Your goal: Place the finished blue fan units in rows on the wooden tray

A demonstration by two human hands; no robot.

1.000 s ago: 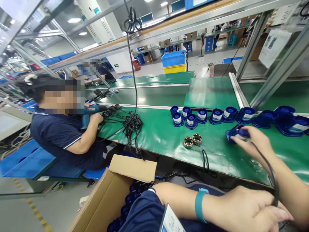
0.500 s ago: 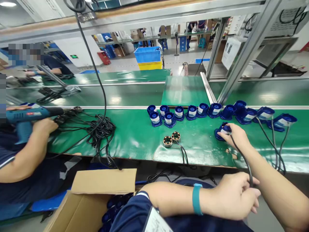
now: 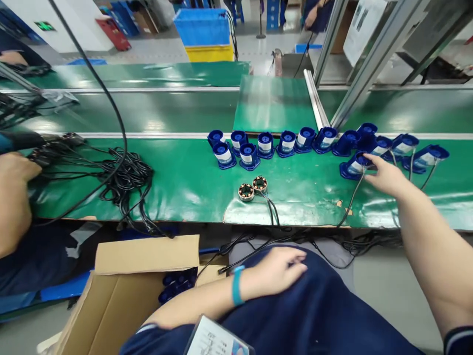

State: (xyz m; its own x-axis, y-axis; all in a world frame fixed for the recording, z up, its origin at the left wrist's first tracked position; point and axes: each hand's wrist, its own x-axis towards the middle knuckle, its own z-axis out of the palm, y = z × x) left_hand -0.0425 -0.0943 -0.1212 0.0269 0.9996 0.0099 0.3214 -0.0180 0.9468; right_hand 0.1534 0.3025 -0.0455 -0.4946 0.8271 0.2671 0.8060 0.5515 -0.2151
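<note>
My right hand [image 3: 384,175] reaches over the green bench [image 3: 192,182] and its fingertips touch a blue housing [image 3: 354,166] whose black cable [image 3: 349,204] trails off the front edge. That housing lies at the front of a row of blue housings [image 3: 281,143] along the bench's back edge. My left hand [image 3: 275,271] rests on my lap with its fingers loosely spread and nothing in it; a teal band sits on the wrist. Two small copper-wound stators [image 3: 253,188] lie mid-bench with their own leads.
An open cardboard box [image 3: 121,291] with blue parts inside stands at my lower left. A co-worker's hand [image 3: 13,197] and a tangle of black cables [image 3: 121,177] occupy the bench's left. An aluminium post [image 3: 354,74] rises behind the row. Blue and yellow bins [image 3: 205,32] stand far back.
My left hand let go of the black cable and dropped onto my lap. My right hand pushed the blue housing back toward the row. The view tilted down.
</note>
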